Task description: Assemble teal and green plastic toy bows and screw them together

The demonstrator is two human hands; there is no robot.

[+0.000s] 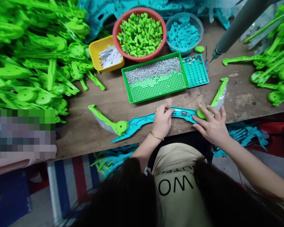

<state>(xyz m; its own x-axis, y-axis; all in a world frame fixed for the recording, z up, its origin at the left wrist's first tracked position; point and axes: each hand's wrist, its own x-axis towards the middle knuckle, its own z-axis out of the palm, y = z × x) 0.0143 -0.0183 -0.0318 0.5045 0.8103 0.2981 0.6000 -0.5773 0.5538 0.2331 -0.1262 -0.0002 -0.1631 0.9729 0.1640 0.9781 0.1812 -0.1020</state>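
A curved blue plastic toy bow shell (142, 120) lies along the table's front edge, its open inside facing up. Thin wires and a small metal part (184, 113) show in its middle. A green limb with a round hub (121, 128) sits at its left end, and another green limb (219, 96) at its right. My left hand (162, 121) is closed over the shell left of the middle, thumb and fingers bent at its edge; whether a wire is pinched there is hidden. My right hand (214, 124) rests with fingers spread over the right hub and the shell's end.
Beyond the shell stands a green tray (156, 101) of small screws, beside a blue tray (198, 81) with small round pieces. Behind are a red bowl (115, 34), a yellow bin (94, 56) and a clear tub (201, 31). Green parts (38, 63) heap left; a screwdriver (236, 31) hangs right.
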